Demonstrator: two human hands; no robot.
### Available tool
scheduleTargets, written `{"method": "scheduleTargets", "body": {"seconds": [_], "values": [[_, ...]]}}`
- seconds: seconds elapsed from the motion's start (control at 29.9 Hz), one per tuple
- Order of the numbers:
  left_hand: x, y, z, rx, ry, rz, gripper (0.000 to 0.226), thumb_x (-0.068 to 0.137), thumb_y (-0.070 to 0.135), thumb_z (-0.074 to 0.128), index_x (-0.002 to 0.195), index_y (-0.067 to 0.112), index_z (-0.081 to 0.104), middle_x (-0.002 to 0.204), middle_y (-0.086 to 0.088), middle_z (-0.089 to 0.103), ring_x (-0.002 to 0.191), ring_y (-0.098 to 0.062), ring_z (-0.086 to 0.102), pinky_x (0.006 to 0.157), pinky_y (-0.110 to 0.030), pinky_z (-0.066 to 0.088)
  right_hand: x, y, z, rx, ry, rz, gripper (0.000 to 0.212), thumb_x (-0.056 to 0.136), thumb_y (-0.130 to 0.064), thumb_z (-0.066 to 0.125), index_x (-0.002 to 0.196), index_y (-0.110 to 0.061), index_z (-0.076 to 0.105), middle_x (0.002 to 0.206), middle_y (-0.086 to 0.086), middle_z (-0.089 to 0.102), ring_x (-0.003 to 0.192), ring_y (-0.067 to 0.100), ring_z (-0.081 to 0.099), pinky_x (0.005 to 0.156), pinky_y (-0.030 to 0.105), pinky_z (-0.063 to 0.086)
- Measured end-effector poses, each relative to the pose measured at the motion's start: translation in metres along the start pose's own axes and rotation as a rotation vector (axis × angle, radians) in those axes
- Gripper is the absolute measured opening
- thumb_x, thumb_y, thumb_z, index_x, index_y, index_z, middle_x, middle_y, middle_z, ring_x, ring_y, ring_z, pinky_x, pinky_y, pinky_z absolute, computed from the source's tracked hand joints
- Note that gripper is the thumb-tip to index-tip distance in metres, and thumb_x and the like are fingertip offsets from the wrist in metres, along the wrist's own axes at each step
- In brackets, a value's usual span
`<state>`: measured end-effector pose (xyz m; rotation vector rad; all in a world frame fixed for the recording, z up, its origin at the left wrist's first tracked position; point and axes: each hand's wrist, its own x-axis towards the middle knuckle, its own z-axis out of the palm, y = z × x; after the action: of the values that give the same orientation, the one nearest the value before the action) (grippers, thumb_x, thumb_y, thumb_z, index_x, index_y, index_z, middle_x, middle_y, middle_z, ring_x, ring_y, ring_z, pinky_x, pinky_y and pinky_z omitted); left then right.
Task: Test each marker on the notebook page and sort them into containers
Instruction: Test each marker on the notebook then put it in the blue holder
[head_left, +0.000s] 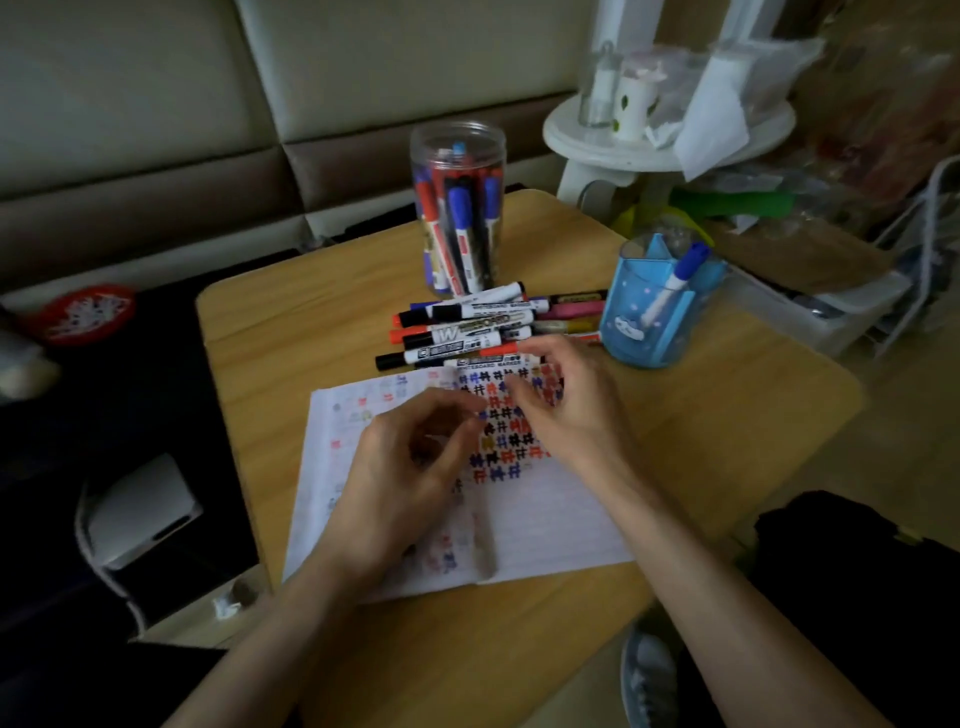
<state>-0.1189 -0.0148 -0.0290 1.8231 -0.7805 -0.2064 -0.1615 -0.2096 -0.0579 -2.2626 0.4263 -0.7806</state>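
Note:
An open notebook (545, 514) lies on the wooden table (291, 343), its right page filled with rows of red, blue and black test marks. Behind it is a pile of whiteboard markers (467, 322) with black, red and blue caps. My right hand (566, 400) reaches to the pile's near edge, fingers extended and touching a red-capped marker (501, 349). My left hand (400, 467) hovers over the notebook's middle with loosely curled fingers and holds nothing. A clear jar (457, 208) holds several markers. A blue pen holder (649, 317) holds one blue-capped marker (680, 275).
A white round stand (613, 145) with bottles and bags is behind the table's far right corner. Clutter and a plastic bin fill the right side. A sofa runs along the back, and a white box (140, 509) sits low on the left.

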Motion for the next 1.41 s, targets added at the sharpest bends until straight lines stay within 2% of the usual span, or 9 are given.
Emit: {"method": "scheduleTargets", "body": {"seconds": [0.1, 0.27, 0.43, 0.6, 0.97, 1.07, 1.2, 1.34, 1.41], "values": [[-0.004, 0.001, -0.005, -0.016, -0.011, -0.009, 0.015, 0.098, 0.022, 0.065, 0.110, 0.029, 0.071, 0.100, 0.020, 0.073, 0.092, -0.005, 0.071, 0.082, -0.027, 0.058, 0.011, 0.000, 0.006, -0.169, 0.004, -0.016, 0.035, 0.090, -0.026, 0.077, 0.123, -0.017, 0.068, 0.124, 0.001, 0.068, 0.120, 0.021, 0.059, 0.105, 0.038, 0.046], [-0.006, -0.003, -0.013, -0.035, -0.029, -0.030, 0.016, 0.099, 0.022, 0.065, 0.113, 0.026, 0.071, 0.102, 0.015, 0.074, 0.093, -0.007, 0.071, 0.081, -0.029, 0.059, 0.018, -0.003, 0.014, -0.290, 0.020, -0.004, 0.030, 0.092, -0.023, 0.075, 0.121, -0.019, 0.068, 0.128, 0.000, 0.066, 0.122, 0.019, 0.058, 0.108, 0.039, 0.044], [-0.007, -0.005, -0.014, -0.026, -0.023, -0.018, 0.017, 0.099, 0.020, 0.065, 0.115, 0.023, 0.071, 0.104, 0.015, 0.073, 0.096, -0.002, 0.070, 0.080, -0.017, 0.054, 0.025, -0.004, 0.013, -0.418, 0.007, 0.003, 0.023, 0.090, -0.024, 0.076, 0.111, -0.018, 0.071, 0.115, 0.000, 0.067, 0.110, 0.021, 0.057, 0.101, 0.042, 0.044], [-0.008, -0.006, -0.015, -0.017, -0.036, -0.020, 0.018, 0.099, 0.021, 0.064, 0.117, 0.023, 0.071, 0.106, 0.015, 0.073, 0.098, 0.000, 0.069, 0.081, -0.017, 0.055, 0.026, -0.002, 0.012, -0.515, 0.006, -0.020, 0.025, 0.090, -0.024, 0.075, 0.113, -0.015, 0.071, 0.113, 0.006, 0.068, 0.103, 0.027, 0.056, 0.092, 0.042, 0.047], [-0.009, -0.007, -0.012, 0.019, -0.017, -0.011, 0.017, 0.099, 0.023, 0.065, 0.115, 0.024, 0.071, 0.107, 0.016, 0.073, 0.097, 0.000, 0.069, 0.079, -0.015, 0.054, 0.027, 0.011, 0.004, -0.386, -0.032, -0.001, 0.022, 0.089, -0.031, 0.077, 0.108, -0.023, 0.069, 0.111, -0.004, 0.069, 0.104, 0.020, 0.060, 0.091, 0.034, 0.042], [-0.009, -0.008, -0.012, 0.013, -0.022, -0.020, 0.017, 0.099, 0.022, 0.065, 0.114, 0.025, 0.071, 0.108, 0.016, 0.073, 0.098, 0.000, 0.069, 0.081, -0.018, 0.055, 0.023, 0.011, 0.003, -0.285, -0.040, 0.011, 0.023, 0.087, -0.029, 0.079, 0.106, -0.023, 0.067, 0.108, -0.007, 0.069, 0.103, 0.018, 0.063, 0.094, 0.042, 0.051], [-0.008, -0.008, -0.012, 0.009, -0.032, -0.031, 0.017, 0.099, 0.023, 0.065, 0.115, 0.027, 0.071, 0.107, 0.016, 0.073, 0.098, -0.002, 0.069, 0.083, -0.022, 0.057, 0.022, 0.009, -0.004, -0.164, -0.060, 0.067, 0.028, 0.084, -0.028, 0.081, 0.110, -0.022, 0.071, 0.107, -0.007, 0.066, 0.101, 0.015, 0.061, 0.093, 0.046, 0.054], [-0.006, -0.008, -0.010, 0.034, -0.026, -0.021, 0.017, 0.099, 0.024, 0.065, 0.114, 0.028, 0.071, 0.105, 0.017, 0.072, 0.095, -0.002, 0.069, 0.077, -0.016, 0.053, 0.020, 0.011, -0.011, -0.123, -0.103, 0.100, 0.024, 0.083, -0.034, 0.081, 0.104, -0.025, 0.073, 0.110, -0.008, 0.066, 0.106, 0.018, 0.062, 0.098, 0.051, 0.052], [-0.005, -0.006, -0.010, 0.042, -0.021, -0.017, 0.017, 0.099, 0.024, 0.065, 0.115, 0.028, 0.071, 0.104, 0.018, 0.072, 0.094, 0.000, 0.069, 0.075, -0.012, 0.051, 0.019, 0.013, -0.015, -0.065, -0.111, 0.097, 0.021, 0.084, -0.033, 0.080, 0.102, -0.027, 0.073, 0.111, -0.007, 0.070, 0.106, 0.015, 0.064, 0.097, 0.048, 0.053]]}}
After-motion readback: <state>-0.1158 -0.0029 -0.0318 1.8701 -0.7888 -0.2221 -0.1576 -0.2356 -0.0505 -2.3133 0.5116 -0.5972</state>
